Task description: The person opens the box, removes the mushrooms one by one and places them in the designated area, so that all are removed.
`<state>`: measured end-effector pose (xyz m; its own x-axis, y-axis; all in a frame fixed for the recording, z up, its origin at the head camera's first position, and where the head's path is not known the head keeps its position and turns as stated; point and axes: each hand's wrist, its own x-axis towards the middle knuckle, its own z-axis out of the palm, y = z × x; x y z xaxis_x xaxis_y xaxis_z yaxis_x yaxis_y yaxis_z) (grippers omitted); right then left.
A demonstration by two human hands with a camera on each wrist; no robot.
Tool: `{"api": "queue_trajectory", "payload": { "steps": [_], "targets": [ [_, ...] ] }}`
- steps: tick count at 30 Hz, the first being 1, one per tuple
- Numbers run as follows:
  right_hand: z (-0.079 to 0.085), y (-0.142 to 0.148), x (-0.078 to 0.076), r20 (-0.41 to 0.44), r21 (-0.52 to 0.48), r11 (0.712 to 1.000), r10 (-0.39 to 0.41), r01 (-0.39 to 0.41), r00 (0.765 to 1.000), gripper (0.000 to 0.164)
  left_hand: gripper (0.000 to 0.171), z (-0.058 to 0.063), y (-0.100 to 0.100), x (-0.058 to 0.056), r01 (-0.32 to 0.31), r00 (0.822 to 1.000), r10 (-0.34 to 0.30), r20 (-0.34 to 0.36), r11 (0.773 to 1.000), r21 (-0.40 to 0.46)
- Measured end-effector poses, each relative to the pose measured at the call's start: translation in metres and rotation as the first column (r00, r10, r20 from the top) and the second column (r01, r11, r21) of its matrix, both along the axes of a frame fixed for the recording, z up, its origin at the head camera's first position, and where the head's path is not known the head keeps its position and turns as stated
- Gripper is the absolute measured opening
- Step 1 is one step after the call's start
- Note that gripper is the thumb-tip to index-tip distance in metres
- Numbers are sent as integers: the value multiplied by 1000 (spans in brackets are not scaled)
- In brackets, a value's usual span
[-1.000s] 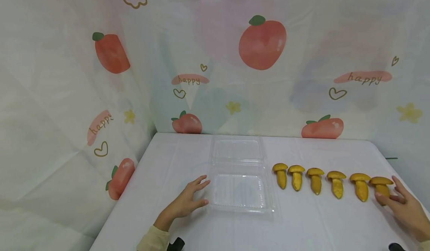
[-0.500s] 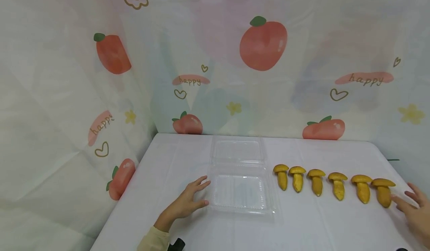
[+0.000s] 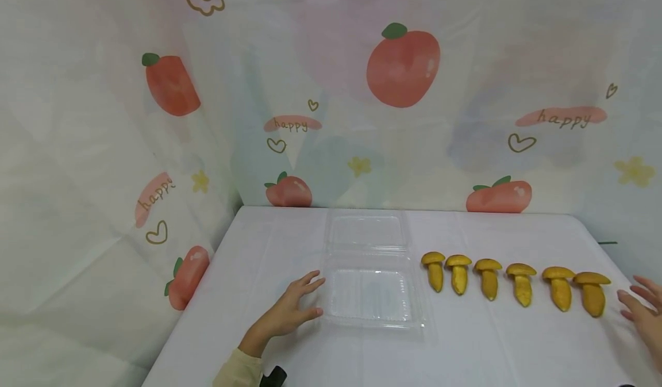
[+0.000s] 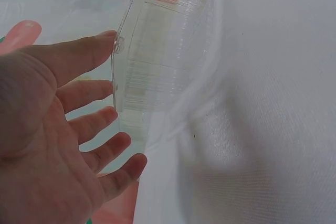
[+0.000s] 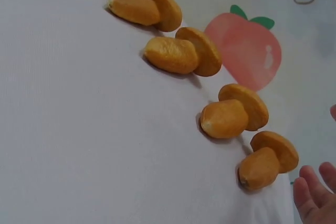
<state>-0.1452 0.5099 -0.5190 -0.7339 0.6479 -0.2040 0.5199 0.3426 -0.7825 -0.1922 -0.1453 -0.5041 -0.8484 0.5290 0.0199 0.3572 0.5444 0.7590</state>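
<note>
A clear plastic clamshell box [image 3: 369, 324] lies opened out on the white table, its lid [image 3: 367, 232] toward the back wall. My left hand [image 3: 289, 309] is at the box's left side with fingers spread; in the left wrist view its fingertips touch or nearly touch the clear rim [image 4: 116, 61]. Several yellow-brown mushrooms [image 3: 488, 280] lie in a row right of the box, caps toward the back. Beside the rightmost mushroom [image 3: 593, 298], and apart from it, my right hand [image 3: 646, 312] holds nothing, its fingers loosely extended. Part of that hand is cut off by the frame edge.
The white table [image 3: 465, 352] meets a fabric backdrop [image 3: 331, 163] printed with fruit, hearts and flowers at the back and left. The table's right edge runs near my right hand. A black device [image 3: 273, 376] shows at my left wrist.
My right hand has let go of the rightmost mushroom and drawn away to the right. The left hand stays in place by the box.
</note>
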Motion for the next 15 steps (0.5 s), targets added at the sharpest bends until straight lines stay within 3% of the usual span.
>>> {"api": "queue_trajectory", "payload": {
  "steps": [5,10,15],
  "targets": [
    [17,-13,1,-25,32,998,62,-62,998,63,65,0,1,0,-8,1000,8,11,1000,6],
    [23,-23,1,-62,72,993,94,-90,994,61,65,-1,1,1,-6,1000,6,8,1000,6],
    [30,-38,2,-68,153,974,179,-167,982,59,65,1,1,1,-1,1000,1,6,1000,9]
  ]
}}
